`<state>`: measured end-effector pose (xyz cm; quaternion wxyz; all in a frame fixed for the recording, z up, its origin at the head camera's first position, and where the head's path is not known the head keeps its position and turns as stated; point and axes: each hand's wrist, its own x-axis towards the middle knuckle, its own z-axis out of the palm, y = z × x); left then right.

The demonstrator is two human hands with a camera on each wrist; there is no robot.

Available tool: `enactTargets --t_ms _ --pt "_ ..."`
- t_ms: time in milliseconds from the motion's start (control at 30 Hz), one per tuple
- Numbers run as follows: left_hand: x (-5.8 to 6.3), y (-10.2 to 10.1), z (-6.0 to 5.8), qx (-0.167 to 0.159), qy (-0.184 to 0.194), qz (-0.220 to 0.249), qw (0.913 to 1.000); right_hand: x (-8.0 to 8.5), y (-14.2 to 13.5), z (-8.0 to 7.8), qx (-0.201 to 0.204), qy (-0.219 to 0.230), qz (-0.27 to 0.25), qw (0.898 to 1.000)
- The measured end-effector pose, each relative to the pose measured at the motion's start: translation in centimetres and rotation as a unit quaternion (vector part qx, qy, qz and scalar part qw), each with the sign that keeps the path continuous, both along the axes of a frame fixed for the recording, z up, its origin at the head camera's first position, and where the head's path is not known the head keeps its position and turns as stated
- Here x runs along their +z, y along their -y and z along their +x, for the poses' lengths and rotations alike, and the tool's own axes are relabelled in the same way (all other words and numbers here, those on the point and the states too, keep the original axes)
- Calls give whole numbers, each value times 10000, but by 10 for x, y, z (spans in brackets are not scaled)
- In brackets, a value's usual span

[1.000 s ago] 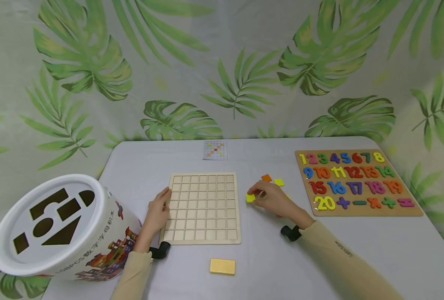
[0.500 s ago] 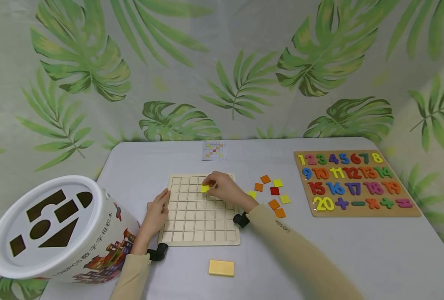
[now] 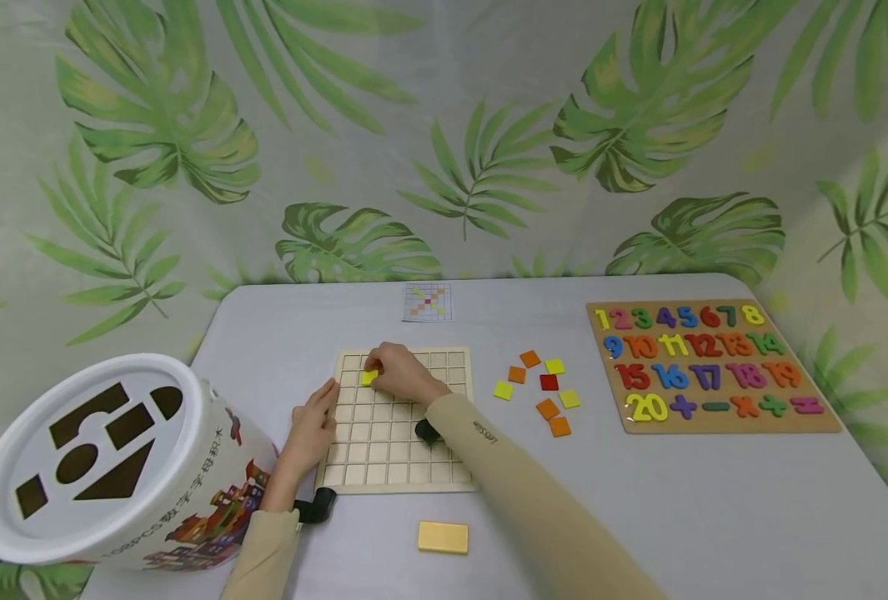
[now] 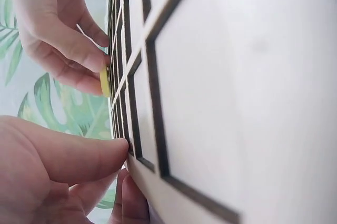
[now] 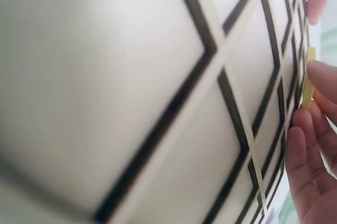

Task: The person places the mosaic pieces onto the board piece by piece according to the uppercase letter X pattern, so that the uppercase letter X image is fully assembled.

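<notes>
A wooden grid board (image 3: 383, 454) with square cells lies in the middle of the table. My right hand (image 3: 404, 375) pinches a small yellow square tile (image 3: 369, 378) over the upper left cells of this board. In the left wrist view the tile (image 4: 105, 80) stands tilted on edge, close to the board surface; whether it touches cannot be told. At the board's left edge, my left hand (image 3: 313, 429) holds the frame, the thumb on top and other fingers at the side and below in the left wrist view.
Loose orange, yellow and red tiles (image 3: 549, 382) lie right of the board. Behind it is a coloured grid card (image 3: 427, 302). A number puzzle board (image 3: 721, 423) lies far right, a pale yellow block (image 3: 444, 537) in front, a large white bucket (image 3: 222, 467) at left.
My right hand has carried the yellow tile leftward from the loose tiles onto the board's upper left area. The left hand has stayed at the board's edge.
</notes>
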<state>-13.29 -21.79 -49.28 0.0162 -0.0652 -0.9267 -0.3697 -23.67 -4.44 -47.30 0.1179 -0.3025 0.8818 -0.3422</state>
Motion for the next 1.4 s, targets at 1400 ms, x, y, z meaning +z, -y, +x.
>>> enactTargets --t_ms 1400 --pt "1 -4 1 33 -154 -28 9999 -12 -226 19 -1514 494 -481 9861"
